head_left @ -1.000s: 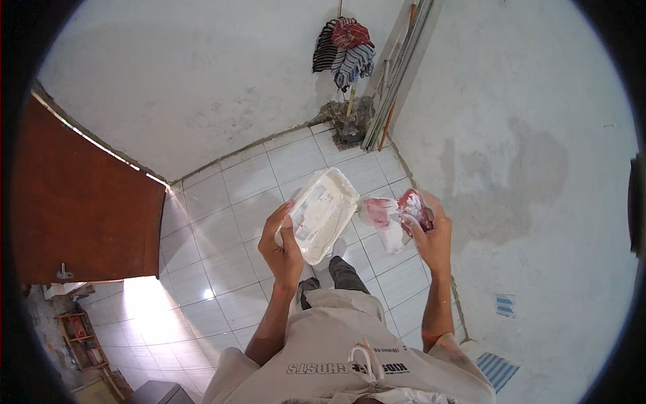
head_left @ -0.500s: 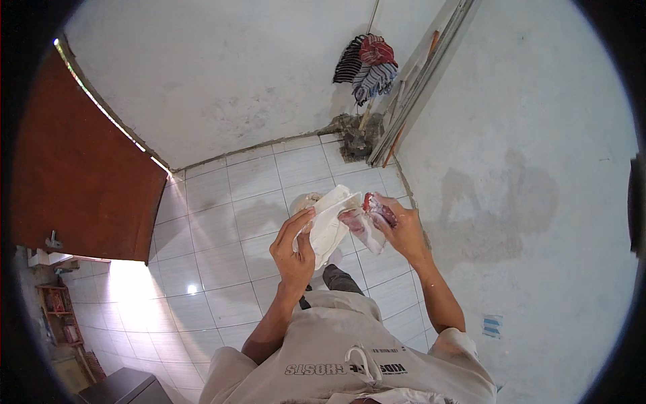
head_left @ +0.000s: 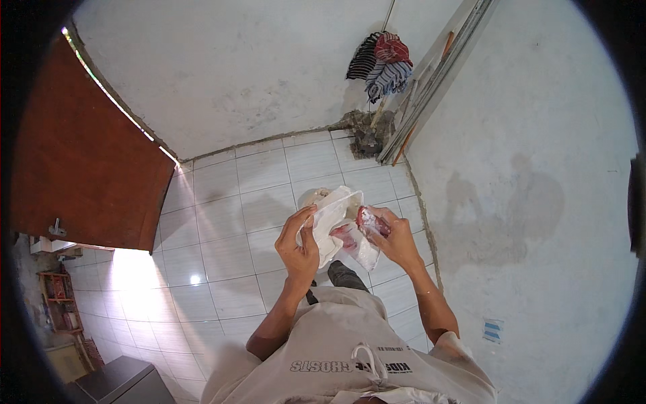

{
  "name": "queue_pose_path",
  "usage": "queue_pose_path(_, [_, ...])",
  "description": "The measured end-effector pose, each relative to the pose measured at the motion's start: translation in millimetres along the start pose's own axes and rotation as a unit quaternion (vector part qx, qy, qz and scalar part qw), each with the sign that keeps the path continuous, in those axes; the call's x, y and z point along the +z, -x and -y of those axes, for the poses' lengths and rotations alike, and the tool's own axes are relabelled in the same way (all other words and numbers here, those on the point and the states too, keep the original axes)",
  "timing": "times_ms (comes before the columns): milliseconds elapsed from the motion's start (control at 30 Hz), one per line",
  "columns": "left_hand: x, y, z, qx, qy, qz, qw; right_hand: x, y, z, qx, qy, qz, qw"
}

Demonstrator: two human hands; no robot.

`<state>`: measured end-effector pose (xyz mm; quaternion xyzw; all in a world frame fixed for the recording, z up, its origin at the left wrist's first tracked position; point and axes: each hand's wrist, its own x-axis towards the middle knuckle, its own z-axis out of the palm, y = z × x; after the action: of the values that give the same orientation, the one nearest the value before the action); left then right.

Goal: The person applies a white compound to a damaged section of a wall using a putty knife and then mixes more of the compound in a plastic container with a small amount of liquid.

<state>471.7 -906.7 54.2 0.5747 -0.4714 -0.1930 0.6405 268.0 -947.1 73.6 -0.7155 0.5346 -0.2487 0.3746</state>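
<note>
My left hand (head_left: 299,246) grips a white, shallow plastic tray (head_left: 330,209), which is tilted on its side and smeared with something pale. My right hand (head_left: 390,236) is closed on a crumpled red object with white smears (head_left: 369,219), held close against the tray's right edge. A clear plastic bag (head_left: 363,252) with pinkish and white residue hangs between my hands below that object; where it is gripped is hidden. A pale round thing (head_left: 311,195), too hidden to name, shows behind the tray.
Tiled floor (head_left: 235,303) lies below, with my legs. A brown door (head_left: 87,148) is at left, beside a wooden shelf (head_left: 60,303) and a grey box-like thing (head_left: 114,384). Striped cloths (head_left: 380,64) hang at the back wall; long poles (head_left: 437,74) lean in the right corner.
Since a second ago, the tray has tipped from face-up to on its side, and my right hand has moved leftward, bringing the red object and bag against it.
</note>
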Motion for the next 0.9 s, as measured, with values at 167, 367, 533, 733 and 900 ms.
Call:
queue_pose_path(167, [12.1,-2.3,-0.2,0.013,0.002,0.009,1.0,10.1,4.5,4.7,-0.009,-0.041,0.004,0.999])
queue_pose_path(367, [6.0,3.6,1.9,0.012,0.003,0.033,0.999,27.8,16.9,12.0,0.047,-0.124,0.044,0.99])
queue_pose_path(533, [5.9,0.3,3.6,-0.023,0.023,0.019,0.999,21.3,19.7,5.7,0.04,-0.265,-0.028,0.963])
queue_pose_path(733, [-0.7,2.9,9.1,-0.12,0.06,0.027,0.991,-11.2,18.3,29.0,-0.072,-0.108,-0.144,0.981])
queue_pose_path(900, [-3.0,-1.6,1.3,-0.187,0.083,0.01,0.979,-3.1,29.1,11.2,-0.373,0.229,-0.047,0.898])
